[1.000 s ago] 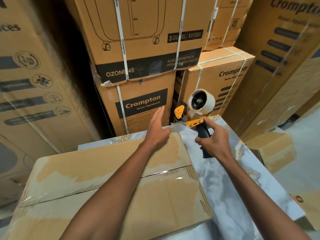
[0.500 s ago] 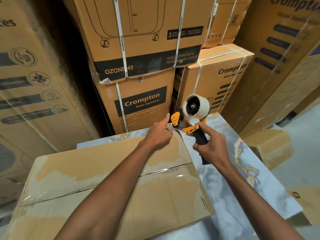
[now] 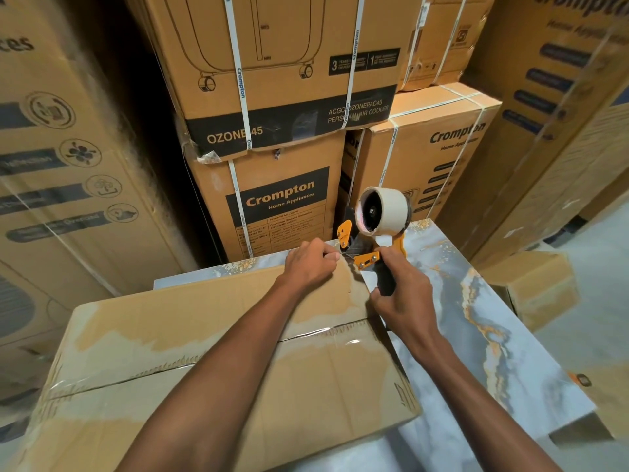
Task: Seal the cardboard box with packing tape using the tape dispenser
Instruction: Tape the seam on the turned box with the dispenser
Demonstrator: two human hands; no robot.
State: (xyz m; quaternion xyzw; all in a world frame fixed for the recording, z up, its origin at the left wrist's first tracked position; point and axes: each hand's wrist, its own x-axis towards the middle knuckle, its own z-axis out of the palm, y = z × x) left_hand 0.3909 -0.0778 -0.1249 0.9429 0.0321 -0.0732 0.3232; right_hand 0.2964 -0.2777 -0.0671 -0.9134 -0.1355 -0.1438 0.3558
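The arms are hiding part of the box (image 3: 190,338)'s seam; the right hand (image 3: 405,298) is covering the dispenser (image 3: 374,233)'s handle.

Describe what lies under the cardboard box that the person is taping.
The cardboard box rests on a marbled table top, which shows bare to its right and beyond its far edge. The part directly beneath the box is covered and cannot be seen.

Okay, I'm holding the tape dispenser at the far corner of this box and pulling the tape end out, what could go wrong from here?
1. The left hand pinches the tape end right beside the tape dispenser's cutter; a slip might nick the fingers.
2. The cardboard box overhangs the marble table's near edge; pressing down could tip it.
3. Starting at the corner, the strip may miss the centre seam.
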